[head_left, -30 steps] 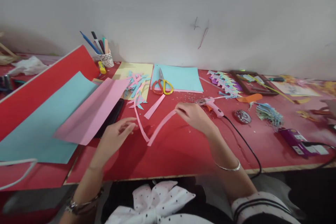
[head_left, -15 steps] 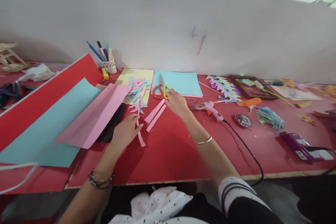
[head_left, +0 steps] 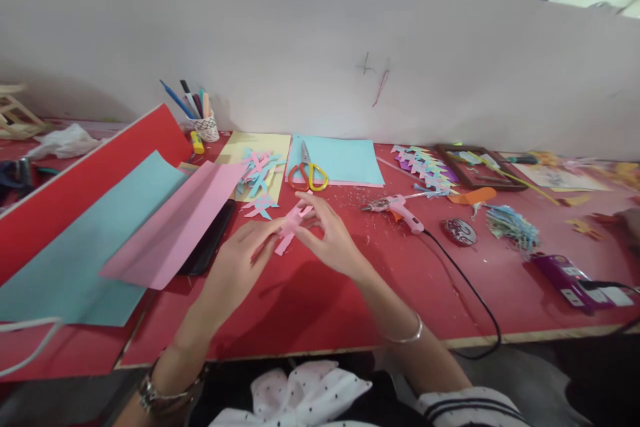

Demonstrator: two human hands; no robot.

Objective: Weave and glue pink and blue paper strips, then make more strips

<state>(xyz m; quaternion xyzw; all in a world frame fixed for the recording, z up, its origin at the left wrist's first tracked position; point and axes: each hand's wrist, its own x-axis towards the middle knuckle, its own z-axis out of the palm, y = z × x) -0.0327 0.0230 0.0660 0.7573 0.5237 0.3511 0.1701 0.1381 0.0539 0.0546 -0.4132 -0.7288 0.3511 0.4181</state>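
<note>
My left hand (head_left: 243,250) is closed at the fingertips on a blurred pink paper strip (head_left: 291,221), just above the red tabletop. Facing it, my right hand (head_left: 330,237) has its thumb and forefinger spread around the strip's other side; whether a finger touches it I cannot tell. Beneath the hands lies another pink strip (head_left: 283,245), partly hidden. Scissors (head_left: 309,175) with red and yellow handles rest beyond my right hand on light blue paper (head_left: 345,155). Past my left hand is a pile of pink and blue paper pieces (head_left: 261,170) on a yellow sheet (head_left: 235,147).
On the left, pink paper (head_left: 185,227) and blue paper (head_left: 100,247) lean by a red board (head_left: 155,130), over a dark flat object (head_left: 210,243). A pink glue gun (head_left: 400,208) with a cord lies right, near a round tin (head_left: 460,231) and purple power strip (head_left: 560,277).
My right hand has left the scissors and come back toward me. My left hand has moved right with a pink strip, and both hands now meet over the other strips.
</note>
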